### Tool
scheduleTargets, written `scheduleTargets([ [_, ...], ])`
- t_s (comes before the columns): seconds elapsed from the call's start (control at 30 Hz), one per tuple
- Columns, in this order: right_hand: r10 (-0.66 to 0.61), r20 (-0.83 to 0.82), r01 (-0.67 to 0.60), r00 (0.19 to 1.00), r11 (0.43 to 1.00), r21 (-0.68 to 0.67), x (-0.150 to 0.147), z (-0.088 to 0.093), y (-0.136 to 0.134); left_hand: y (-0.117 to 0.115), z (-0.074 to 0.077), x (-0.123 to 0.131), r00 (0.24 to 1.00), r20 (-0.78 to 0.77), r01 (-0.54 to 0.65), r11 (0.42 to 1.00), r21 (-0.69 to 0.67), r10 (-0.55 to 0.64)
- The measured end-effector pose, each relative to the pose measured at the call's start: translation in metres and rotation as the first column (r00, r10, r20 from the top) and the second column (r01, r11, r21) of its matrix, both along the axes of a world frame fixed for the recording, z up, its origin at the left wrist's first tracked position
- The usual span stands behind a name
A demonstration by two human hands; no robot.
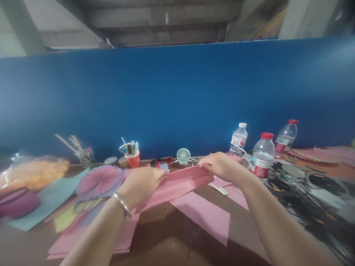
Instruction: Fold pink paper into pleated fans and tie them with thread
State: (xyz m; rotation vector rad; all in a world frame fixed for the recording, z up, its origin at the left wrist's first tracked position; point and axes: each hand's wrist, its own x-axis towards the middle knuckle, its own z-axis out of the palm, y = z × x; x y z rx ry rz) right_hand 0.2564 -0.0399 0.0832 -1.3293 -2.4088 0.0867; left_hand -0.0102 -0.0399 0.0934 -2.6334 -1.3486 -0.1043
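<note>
A long piece of pink paper (180,183), with what look like fold lines along it, is stretched between my two hands above the brown table (169,240). My left hand (145,184), with a silver bangle on its wrist, grips the left part; its fingertips are partly hidden. At the upper right end, my right hand (217,166) pinches the edge between thumb and fingers. Beneath the held piece lies a flat pink sheet (205,218). A stack of pink paper (91,242) lies by my left forearm.
A pleated pink paper fan (100,180) lies left, near a purple pouch (18,203). Behind stand an orange cup of pens (133,159) and a small fan (183,156). Water bottles (262,157) and tangled cables (313,207) occupy the right. A blue partition (172,99) bounds the table.
</note>
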Motion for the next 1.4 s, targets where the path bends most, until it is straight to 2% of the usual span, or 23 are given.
scheduleTargets([
  [0.1, -0.05, -0.063, 0.047, 0.997, 0.998, -0.046, 0.005, 0.003, -0.002, 0.003, 0.009, -0.012, 0.999, 0.027, -0.025, 0.999, -0.03, 0.026],
  [0.2, -0.064, -0.084, 0.055, 0.994, 0.994, -0.097, 0.008, 0.005, -0.003, 0.008, 0.015, -0.028, 0.987, 0.156, -0.031, 0.993, -0.113, 0.049],
  [0.3, -0.056, -0.058, 0.05, 0.997, 0.994, -0.098, 0.006, 0.003, -0.002, 0.013, 0.016, -0.039, 0.97, 0.229, -0.026, 0.97, -0.24, 0.082],
  [0.4, -0.042, -0.033, 0.04, 0.999, 0.996, -0.078, 0.004, 0.0, 0.001, 0.014, 0.017, -0.041, 0.957, 0.275, -0.008, 0.956, -0.292, 0.092],
  [0.53, -0.081, -0.085, 0.075, 0.993, 0.995, -0.068, 0.004, -0.001, 0.003, 0.012, 0.019, -0.039, 0.897, 0.425, -0.011, 0.968, -0.249, 0.119],
  [0.67, -0.144, -0.164, 0.125, 0.976, 0.985, -0.123, 0.01, -0.001, 0.002, 0.009, 0.016, -0.038, 0.779, 0.614, -0.034, 0.986, -0.16, 0.127],
  [0.73, -0.16, -0.151, 0.137, 0.976, 0.979, -0.151, 0.011, -0.001, 0.001, 0.008, 0.014, -0.036, 0.722, 0.681, -0.053, 0.991, -0.12, 0.121],
  [0.8, -0.151, -0.109, 0.136, 0.983, 0.982, -0.13, 0.007, 0.0, -0.002, 0.005, 0.013, -0.033, 0.697, 0.711, -0.047, 0.995, -0.091, 0.098],
  [0.87, -0.126, -0.1, 0.118, 0.987, 0.99, -0.075, -0.003, 0.001, -0.007, 0.001, 0.012, -0.026, 0.7, 0.713, -0.006, 0.999, -0.05, 0.04],
  [1.03, 0.022, -0.245, -0.03, 0.969, 0.999, -0.029, -0.047, -0.002, -0.021, -0.01, 0.007, -0.004, 0.683, 0.716, 0.185, 0.982, 0.027, -0.148],
  [1.1, 0.048, -0.302, -0.053, 0.952, 0.999, -0.011, -0.06, -0.003, -0.025, -0.012, 0.004, 0.001, 0.65, 0.747, 0.192, 0.981, 0.016, -0.14],
  [1.23, 0.091, -0.427, -0.079, 0.9, 0.996, 0.046, -0.069, -0.004, -0.029, -0.013, 0.001, 0.002, 0.602, 0.796, 0.109, 0.994, -0.005, -0.062],
  [1.4, 0.168, -0.547, -0.107, 0.82, 0.984, 0.143, -0.075, -0.006, -0.032, -0.014, 0.002, 0.002, 0.56, 0.826, 0.162, 0.986, -0.033, -0.064],
])
